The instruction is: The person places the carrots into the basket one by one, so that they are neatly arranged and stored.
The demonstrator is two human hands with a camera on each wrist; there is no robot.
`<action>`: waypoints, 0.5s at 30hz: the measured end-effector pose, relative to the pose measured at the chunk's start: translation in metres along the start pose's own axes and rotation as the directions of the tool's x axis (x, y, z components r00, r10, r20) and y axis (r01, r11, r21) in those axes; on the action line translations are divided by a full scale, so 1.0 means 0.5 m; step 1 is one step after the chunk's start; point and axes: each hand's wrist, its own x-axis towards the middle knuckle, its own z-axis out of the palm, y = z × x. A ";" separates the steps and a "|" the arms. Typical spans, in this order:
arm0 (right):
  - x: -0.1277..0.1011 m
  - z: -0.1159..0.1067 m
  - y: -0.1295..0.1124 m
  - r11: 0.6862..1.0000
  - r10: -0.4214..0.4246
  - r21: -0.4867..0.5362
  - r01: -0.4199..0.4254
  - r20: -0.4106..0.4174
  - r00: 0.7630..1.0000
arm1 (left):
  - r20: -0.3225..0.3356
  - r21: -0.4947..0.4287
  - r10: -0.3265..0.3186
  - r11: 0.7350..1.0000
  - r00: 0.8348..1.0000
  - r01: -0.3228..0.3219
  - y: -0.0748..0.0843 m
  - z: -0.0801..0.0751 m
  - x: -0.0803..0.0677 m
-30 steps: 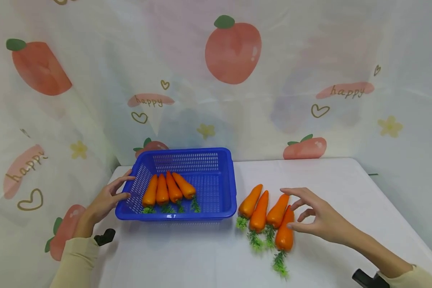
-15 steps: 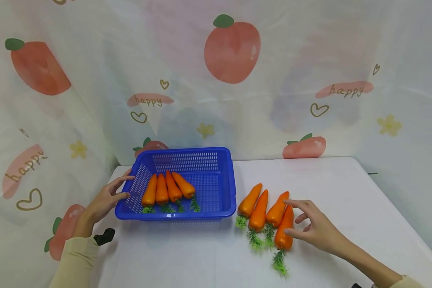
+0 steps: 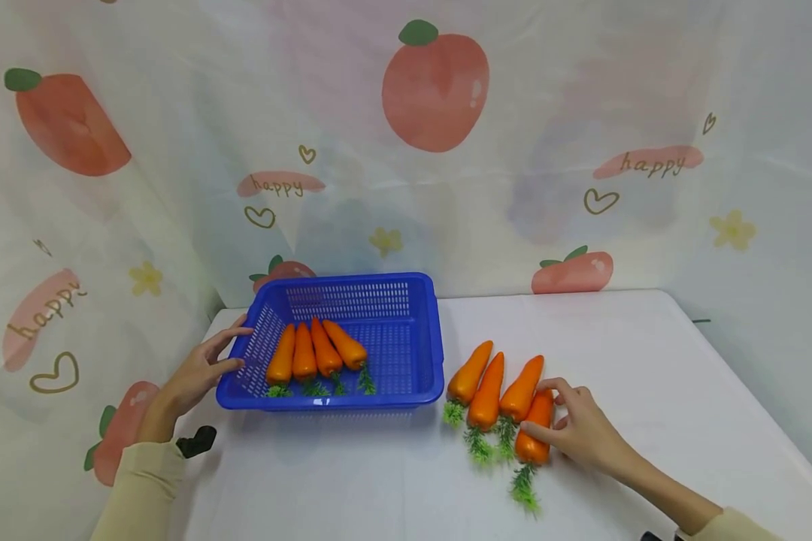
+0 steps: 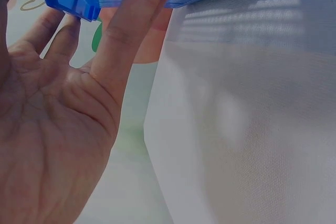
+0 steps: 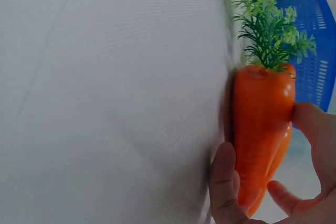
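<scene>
Rising behind the white counter (image 3: 311,481) is a fruit-printed backdrop (image 3: 480,203). A blue basket (image 3: 325,404) stands on the counter's left part. The left hand (image 3: 198,378) spreads its fingers against the basket's left end; how firmly they press is hard to tell. The right hand's (image 3: 585,430) grip is pinching the rightmost carrot (image 3: 534,445) between thumb and fingers; that carrot lies on the counter, tip pointing away from the person. Three loose carrots (image 3: 486,394) lie between it and the basket. Four carrots (image 3: 324,352) lie side by side in the basket's left half. Green tops (image 3: 524,490) point toward the person.
</scene>
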 end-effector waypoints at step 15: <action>0.009 -0.050 0.003 0.993 0.109 0.026 -0.115 0.176 0.978 | -0.002 0.004 -0.009 1.000 1.000 0.009 0.005 0.001 -0.002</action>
